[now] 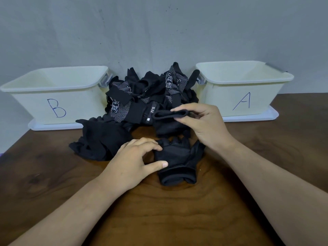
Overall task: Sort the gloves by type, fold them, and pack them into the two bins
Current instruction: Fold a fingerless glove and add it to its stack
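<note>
table (159,219): we see a dark wood-grain top bearing everything listed below.
left hand (134,162): its fingers are spread and loosely extended; thumb and forefinger tips rest on the left edge of the near glove, gripping nothing.
near glove (179,157): a black fingerless glove, lying flat between our two hands, cuff toward us.
right hand (204,121): thumb and fingers pinch the cuff of the second glove.
second glove (168,126): black; its cuff is raised in the pinch, and its body hangs just behind the near glove.
plain gloves (101,139): a crumpled black bunch just left of the left hand.
heap (145,93): dotted and plain black gloves, tangled between the bins and partly hidden by the right hand.
bin B (35,103): cream, far left, standing on a pale tray.
bin A (221,100): cream, far right, likewise on a pale tray.
wall (159,32): grey, behind both bins.
</note>
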